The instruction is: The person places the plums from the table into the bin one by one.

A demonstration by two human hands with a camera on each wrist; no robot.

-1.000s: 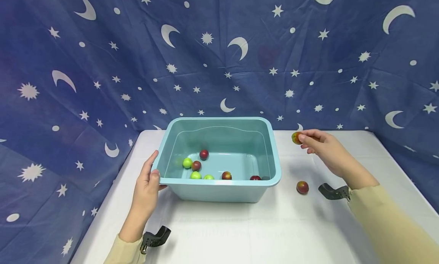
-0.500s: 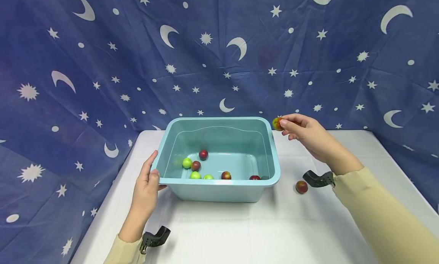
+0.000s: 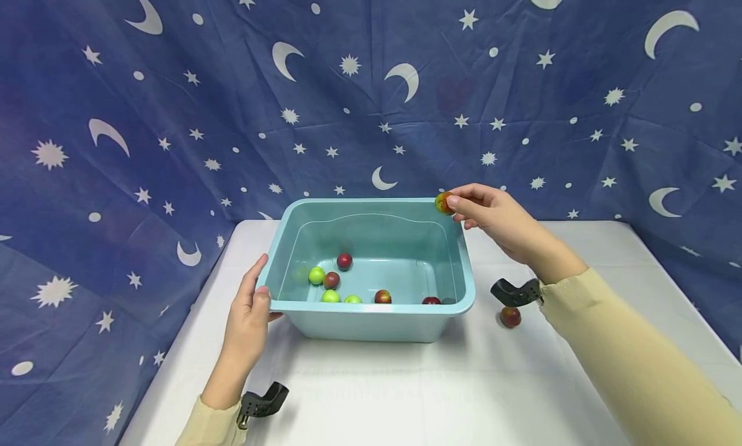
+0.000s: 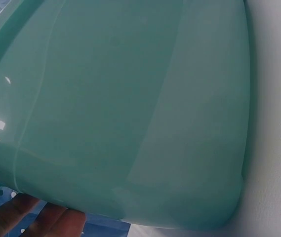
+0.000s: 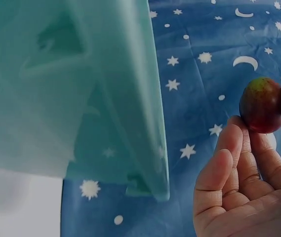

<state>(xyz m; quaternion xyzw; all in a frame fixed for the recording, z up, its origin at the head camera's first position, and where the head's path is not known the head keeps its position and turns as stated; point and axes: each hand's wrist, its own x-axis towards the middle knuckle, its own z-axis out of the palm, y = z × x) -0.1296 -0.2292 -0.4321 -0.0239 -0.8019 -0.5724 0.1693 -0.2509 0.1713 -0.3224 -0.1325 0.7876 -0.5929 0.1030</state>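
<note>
A light blue plastic basin (image 3: 371,327) stands on the white table. My left hand (image 3: 246,323) grips the basin's left front corner, thumb at the rim. Above the back right corner of the basin, my right hand (image 3: 504,225) pinches a red and green plum (image 3: 444,203) between thumb and fingers. That same plum (image 5: 262,105) shows in the right wrist view, beside the basin's wall. On the basin floor lie several plums, among them a dark red plum (image 3: 344,261) and a bright green plum (image 3: 316,276). The front rim partly hides some of them.
One more red plum (image 3: 511,317) lies on the white tablecloth (image 3: 371,388), right of the basin and below my right wrist's black camera mount (image 3: 516,292). A blue star-and-moon curtain (image 3: 336,98) hangs behind the table and along its left side.
My right hand has carried the plum leftward and slightly up, from the right of the basin to above its back right corner. My left hand and the basin have stayed put.
</note>
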